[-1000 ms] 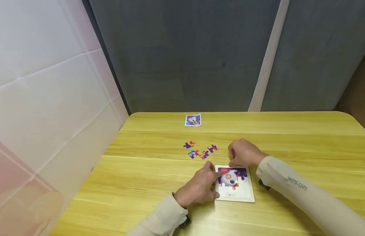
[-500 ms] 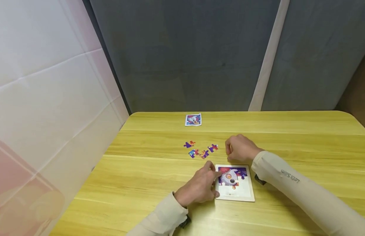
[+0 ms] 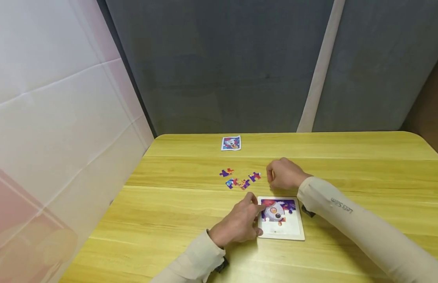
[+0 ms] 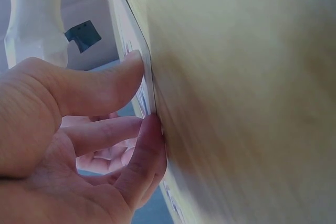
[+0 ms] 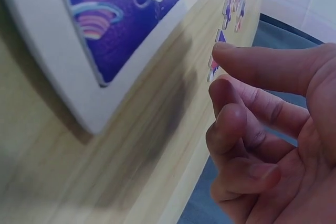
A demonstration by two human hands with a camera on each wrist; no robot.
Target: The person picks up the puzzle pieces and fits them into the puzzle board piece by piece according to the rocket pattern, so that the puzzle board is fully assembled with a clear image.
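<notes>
The right hand [image 3: 283, 173] has slid a little to the left in the last second, away from the puzzle tray [image 3: 298, 232] and closer to the loose puzzle pieces [image 3: 240, 179]. It holds nothing: the first finger points out and the other fingers are curled in, as the right wrist view shows. It looks like it is going for the nearest piece [image 3: 254, 177], the purple one just beside its fingertips. That piece has not been picked up yet.

Going left to right on the table [image 3: 169, 220]: the loose pieces lie in a small bunch near the middle. Behind them, at the far edge, sits a small picture card [image 3: 231, 143]. The left hand [image 3: 238, 225] has not moved. Its thumb and fingers pinch the tray's left edge and keep it flat. The tray lies toward the near edge, with the top part of its picture filled and the bottom part white.

Nothing lies between the right hand and the pieces.
</notes>
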